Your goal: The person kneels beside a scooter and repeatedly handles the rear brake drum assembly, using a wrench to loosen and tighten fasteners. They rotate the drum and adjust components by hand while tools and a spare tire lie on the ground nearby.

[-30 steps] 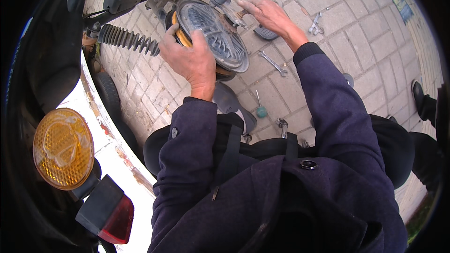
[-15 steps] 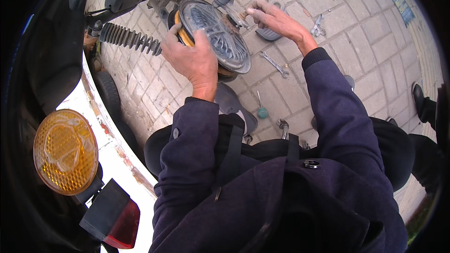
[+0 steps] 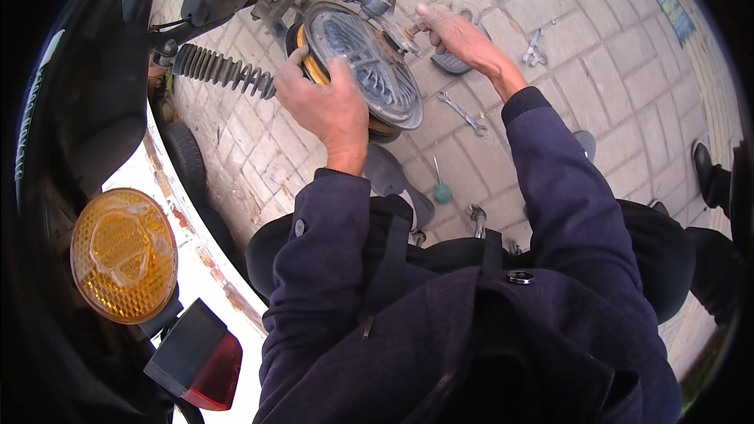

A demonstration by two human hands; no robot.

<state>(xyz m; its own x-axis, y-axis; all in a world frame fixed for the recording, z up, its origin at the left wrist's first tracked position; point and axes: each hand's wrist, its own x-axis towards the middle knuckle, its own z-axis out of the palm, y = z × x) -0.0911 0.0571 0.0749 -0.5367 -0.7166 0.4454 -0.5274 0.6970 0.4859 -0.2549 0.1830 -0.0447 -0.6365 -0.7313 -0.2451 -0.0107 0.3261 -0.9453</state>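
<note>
Going left to right: one round amber ribbed reflector (image 3: 123, 255), one red tail lens (image 3: 210, 361), two black coil shock springs (image 3: 224, 71). Left hand (image 3: 326, 106) has its fingers clamped on the rim of the round grey finned metal hub cover (image 3: 365, 63), up by the vehicle's rear. Right hand (image 3: 459, 35) pinches something small at the cover's right edge; can't tell what. Two silver wrenches (image 3: 462, 112) lie on the grey paving bricks (image 3: 605, 47), plus one green-handled screwdriver (image 3: 441, 187).

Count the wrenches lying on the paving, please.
2 clearly: one wrench lies on the paving below the right hand; a second wrench lies farther right. Others may be hidden behind the arms.
</note>
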